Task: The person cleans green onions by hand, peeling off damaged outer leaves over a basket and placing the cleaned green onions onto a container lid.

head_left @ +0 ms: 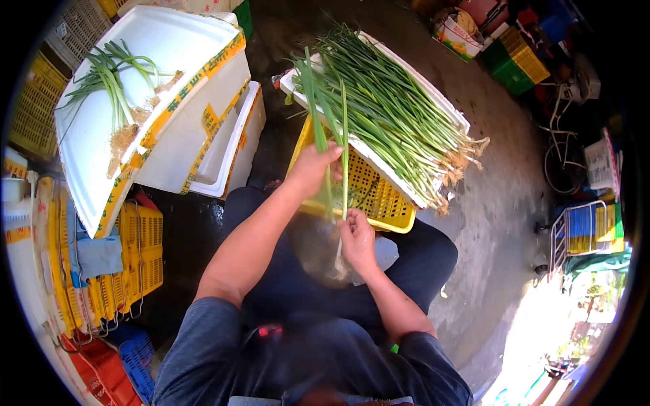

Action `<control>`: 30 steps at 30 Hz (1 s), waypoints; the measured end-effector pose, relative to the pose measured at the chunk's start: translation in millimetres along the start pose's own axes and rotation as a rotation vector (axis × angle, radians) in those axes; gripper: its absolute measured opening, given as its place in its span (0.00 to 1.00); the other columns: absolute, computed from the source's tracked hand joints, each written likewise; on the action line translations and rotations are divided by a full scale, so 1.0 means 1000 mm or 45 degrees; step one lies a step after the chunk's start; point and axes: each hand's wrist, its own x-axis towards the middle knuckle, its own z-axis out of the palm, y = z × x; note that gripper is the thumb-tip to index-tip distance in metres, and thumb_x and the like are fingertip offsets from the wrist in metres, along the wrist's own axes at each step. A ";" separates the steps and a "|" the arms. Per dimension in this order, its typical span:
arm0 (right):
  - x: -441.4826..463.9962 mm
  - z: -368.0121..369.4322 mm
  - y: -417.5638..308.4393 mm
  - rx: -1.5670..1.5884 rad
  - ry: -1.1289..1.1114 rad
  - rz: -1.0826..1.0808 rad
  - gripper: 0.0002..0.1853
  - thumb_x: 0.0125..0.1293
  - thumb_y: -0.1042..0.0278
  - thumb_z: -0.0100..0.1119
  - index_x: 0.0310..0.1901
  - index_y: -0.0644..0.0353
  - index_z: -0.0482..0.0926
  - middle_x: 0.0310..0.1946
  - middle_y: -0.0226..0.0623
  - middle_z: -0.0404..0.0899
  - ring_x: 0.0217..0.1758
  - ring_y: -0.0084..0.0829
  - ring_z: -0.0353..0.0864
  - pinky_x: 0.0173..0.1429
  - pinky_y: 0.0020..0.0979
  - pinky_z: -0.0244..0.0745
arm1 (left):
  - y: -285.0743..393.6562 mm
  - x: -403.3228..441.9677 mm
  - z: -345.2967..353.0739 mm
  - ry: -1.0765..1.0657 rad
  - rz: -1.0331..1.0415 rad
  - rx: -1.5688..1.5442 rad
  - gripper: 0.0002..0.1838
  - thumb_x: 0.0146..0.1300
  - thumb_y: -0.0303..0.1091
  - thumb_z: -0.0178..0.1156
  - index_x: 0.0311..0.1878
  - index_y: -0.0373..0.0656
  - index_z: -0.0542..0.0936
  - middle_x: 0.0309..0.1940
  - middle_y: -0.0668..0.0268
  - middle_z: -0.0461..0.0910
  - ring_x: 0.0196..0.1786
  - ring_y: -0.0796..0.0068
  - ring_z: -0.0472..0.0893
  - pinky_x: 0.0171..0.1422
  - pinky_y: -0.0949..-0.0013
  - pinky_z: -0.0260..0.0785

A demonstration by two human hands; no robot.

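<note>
Upright between my hands is a long scallion (344, 189) with a pale, rooted lower end hanging over my lap. My left hand (315, 170) is closed around green leaves at its upper part. Lower down, my right hand (357, 240) pinches the pale stalk above the roots. Just beyond my hands, a large pile of scallions (393, 108) lies on a white foam board (443, 101), roots toward the right. The board rests over a yellow plastic basket (389, 220). Several more scallions (115, 88) with brown roots lie on a white foam box lid (84, 145) at left.
White foam boxes (227, 149) are stacked beside my left knee. Yellow crates (142, 247) and a blue crate (139, 358) stand at far left. Across the wet floor (501, 176) are a green-and-yellow crate (518, 64) and a metal cart (575, 233).
</note>
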 end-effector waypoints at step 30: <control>0.127 -0.036 -0.033 0.915 0.069 -0.070 0.06 0.76 0.68 0.56 0.40 0.60 0.77 0.34 0.39 0.86 0.32 0.26 0.81 0.42 0.29 0.78 | -0.011 0.010 -0.006 -0.117 -0.001 0.271 0.13 0.71 0.41 0.62 0.42 0.39 0.82 0.32 0.69 0.81 0.32 0.79 0.77 0.33 0.71 0.69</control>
